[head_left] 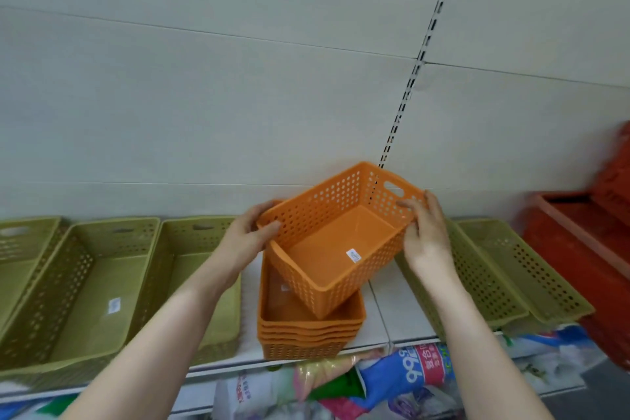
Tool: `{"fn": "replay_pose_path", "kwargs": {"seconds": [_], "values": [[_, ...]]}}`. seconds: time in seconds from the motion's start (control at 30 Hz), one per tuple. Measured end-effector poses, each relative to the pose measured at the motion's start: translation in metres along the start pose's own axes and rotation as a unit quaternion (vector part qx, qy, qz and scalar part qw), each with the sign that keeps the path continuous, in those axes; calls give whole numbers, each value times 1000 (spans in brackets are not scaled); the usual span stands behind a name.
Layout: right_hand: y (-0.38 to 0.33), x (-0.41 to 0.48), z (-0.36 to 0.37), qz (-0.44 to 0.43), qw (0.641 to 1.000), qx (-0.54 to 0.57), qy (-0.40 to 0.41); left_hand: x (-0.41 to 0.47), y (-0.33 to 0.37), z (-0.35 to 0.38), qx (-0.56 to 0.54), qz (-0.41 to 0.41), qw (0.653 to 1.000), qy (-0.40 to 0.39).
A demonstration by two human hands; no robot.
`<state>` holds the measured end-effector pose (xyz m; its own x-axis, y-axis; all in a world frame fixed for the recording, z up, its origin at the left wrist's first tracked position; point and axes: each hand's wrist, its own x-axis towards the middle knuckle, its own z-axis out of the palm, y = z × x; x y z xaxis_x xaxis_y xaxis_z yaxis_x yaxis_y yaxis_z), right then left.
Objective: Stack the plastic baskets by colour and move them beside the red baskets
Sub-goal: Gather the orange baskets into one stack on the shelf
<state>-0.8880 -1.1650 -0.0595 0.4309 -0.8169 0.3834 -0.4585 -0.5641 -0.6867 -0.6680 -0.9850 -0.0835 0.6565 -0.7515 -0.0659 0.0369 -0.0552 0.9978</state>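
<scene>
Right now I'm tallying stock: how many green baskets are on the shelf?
5: three left of the orange stack at; two right at. Nested ones may hide.

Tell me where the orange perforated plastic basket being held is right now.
In the head view the orange perforated plastic basket sits centre frame, tilted, held between the left hand and right hand just above the stack of orange baskets, with green baskets either side.

pale panelled wall (238, 106) behind white shelf (402, 317)

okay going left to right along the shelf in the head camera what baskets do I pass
Green baskets → orange stack, with the held orange basket above it → more green baskets → red baskets.
</scene>
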Motion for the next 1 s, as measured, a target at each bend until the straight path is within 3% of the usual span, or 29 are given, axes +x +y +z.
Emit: {"fn": "replay_pose_path", "kwargs": {"seconds": [0.07,0.17,0.23,0.4,0.57,0.73,0.9,1.0], "values": [[-7,-5,4,106,990,69,55,2,2,4,25,21,999,8],[-7,-12,16,214,967,132,-48,1,1,3,60,29,997,34],[1,-7,20,207,967,124,-79,-1,0,3,47,40,997,54],[-30,5,3,118,989,73,-50,-4,1,-9,-21,17,998,56],[-34,18,29,69,993,-68,-66,-2,-20,-14,5,-33,999,41],[-24,7,64,27,979,-148,-139,-1,-36,-7,32,-118,992,-16],[-5,-7,93,45,953,-177,-240,-4,-54,12,75,-86,993,-29],[12,-19,105,78,953,-158,-246,0,-66,12,138,-71,988,-16]]}}
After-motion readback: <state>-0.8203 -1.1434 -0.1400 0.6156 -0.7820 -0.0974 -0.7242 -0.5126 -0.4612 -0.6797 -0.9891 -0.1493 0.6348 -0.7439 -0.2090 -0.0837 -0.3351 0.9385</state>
